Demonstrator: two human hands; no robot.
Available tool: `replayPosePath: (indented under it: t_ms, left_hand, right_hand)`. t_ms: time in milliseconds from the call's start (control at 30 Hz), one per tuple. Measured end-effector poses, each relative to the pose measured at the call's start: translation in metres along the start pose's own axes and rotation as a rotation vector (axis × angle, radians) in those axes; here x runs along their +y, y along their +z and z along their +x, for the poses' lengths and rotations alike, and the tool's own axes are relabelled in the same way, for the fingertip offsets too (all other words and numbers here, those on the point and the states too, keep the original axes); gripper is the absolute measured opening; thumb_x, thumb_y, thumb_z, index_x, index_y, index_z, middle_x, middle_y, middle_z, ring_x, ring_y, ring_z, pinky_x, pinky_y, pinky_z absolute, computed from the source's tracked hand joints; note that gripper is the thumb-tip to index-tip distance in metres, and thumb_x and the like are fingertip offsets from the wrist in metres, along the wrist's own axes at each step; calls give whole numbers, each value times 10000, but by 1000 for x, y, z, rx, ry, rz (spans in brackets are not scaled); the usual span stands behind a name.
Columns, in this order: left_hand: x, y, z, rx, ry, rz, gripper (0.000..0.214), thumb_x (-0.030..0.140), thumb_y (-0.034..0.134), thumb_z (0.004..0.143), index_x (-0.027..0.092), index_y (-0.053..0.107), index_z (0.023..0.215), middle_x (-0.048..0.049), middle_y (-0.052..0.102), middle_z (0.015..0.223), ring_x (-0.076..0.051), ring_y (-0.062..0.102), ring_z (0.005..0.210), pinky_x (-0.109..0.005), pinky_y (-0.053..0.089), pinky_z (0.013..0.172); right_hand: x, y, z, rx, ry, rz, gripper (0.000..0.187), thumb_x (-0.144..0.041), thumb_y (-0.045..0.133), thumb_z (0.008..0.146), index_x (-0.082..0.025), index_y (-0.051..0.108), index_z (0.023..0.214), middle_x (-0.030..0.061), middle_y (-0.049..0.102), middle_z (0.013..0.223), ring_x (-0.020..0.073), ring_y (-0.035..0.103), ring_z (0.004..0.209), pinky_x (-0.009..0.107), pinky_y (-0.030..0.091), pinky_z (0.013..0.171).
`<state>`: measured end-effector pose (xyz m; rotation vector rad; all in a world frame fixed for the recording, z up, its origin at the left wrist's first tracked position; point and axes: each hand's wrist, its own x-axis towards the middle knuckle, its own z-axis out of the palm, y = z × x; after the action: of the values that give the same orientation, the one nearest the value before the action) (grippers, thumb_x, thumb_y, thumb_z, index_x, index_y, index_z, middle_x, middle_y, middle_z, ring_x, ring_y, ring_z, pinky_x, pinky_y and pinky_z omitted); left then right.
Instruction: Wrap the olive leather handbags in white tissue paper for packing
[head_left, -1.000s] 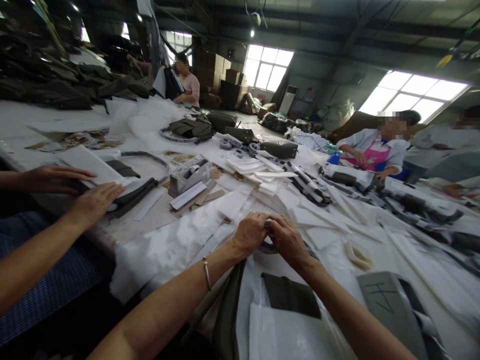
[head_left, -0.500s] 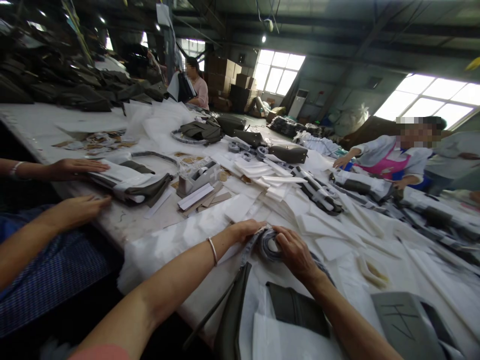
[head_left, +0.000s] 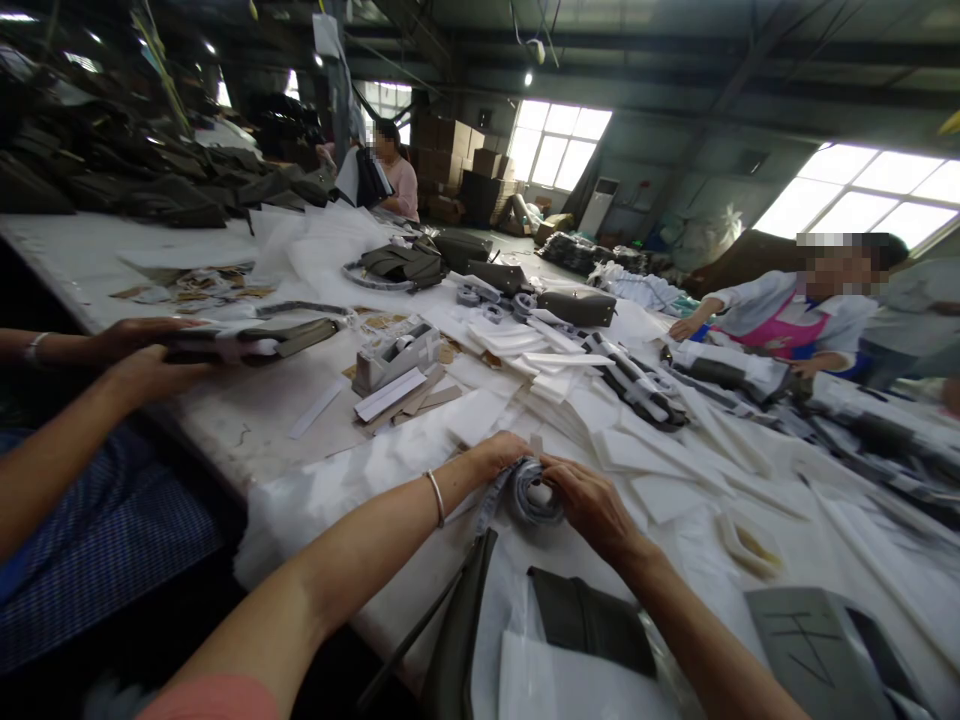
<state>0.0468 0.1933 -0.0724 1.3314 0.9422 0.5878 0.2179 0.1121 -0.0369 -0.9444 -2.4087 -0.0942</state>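
A wrapped bag strap, coiled into a roll in greyish-white wrapping, stands on edge between my hands. My left hand has its fingers closed on the coil's upper left, where the strap runs down toward the bag. My right hand grips the coil's right side, thumb and fingers pressed to its rim. A small pale strip, perhaps tape, shows between my fingertips. Below my hands lies a dark olive bag with white paper and clear plastic over it, partly hidden by my right forearm.
A grey tape dispenser with black marks sits at lower right; another dispenser stands further off. White paper strips cover the table's middle. At left, a co-worker's hands hold a bag; another person works across the table.
My hands stay on the coiled strap, with slight shifts; the pale strip now shows above the coil. The neighbour at left has drawn the bag closer and holds it with both hands.
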Motion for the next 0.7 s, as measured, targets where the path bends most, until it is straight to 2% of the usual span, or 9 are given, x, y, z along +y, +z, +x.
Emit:
replayPosePath:
  t_ms: [167, 333, 433, 567, 700]
  left_hand:
    - [9, 0, -5, -113, -143, -100, 85, 114, 594, 841, 146, 586, 763, 24, 614, 611, -128, 597, 529, -263, 533, 526]
    - [18, 3, -8, -111, -169, -198, 110, 83, 570, 764, 179, 521, 742, 49, 577, 536, -135, 570, 452, -276, 531, 489]
    - [18, 3, -12, -95, -171, -233, 107, 115, 611, 752, 168, 520, 729, 35, 575, 544, -132, 560, 441, -276, 527, 487]
    - [14, 1, -14, -89, -175, -261, 65, 137, 609, 761, 146, 552, 730, 0, 594, 572, -139, 561, 454, -277, 520, 489]
    - [10, -1, -12, -74, -161, -259, 64, 132, 615, 749, 148, 553, 739, 0, 602, 589, -141, 562, 466, -296, 527, 510]
  right_hand:
    - [-2, -8, 9, -39, -5, -33, 211, -127, 513, 945, -228, 664, 1053, 87, 748, 1026, 230, 710, 910, 361, 573, 808]
    - [-4, -16, 20, -121, 0, -98, 171, -127, 528, 936, -214, 674, 921, 66, 740, 839, 200, 686, 761, 290, 512, 697]
    - [-7, -18, 28, -200, 69, -159, 155, -169, 530, 945, -205, 651, 855, 42, 711, 738, 178, 656, 664, 261, 445, 617]
    - [-15, -23, 38, -318, 214, -176, 126, -216, 542, 933, -204, 663, 897, 47, 732, 767, 189, 674, 683, 265, 404, 603]
    - [-17, -26, 44, -322, 375, -52, 144, -263, 545, 900, -226, 683, 913, 39, 755, 828, 197, 678, 726, 269, 399, 615]
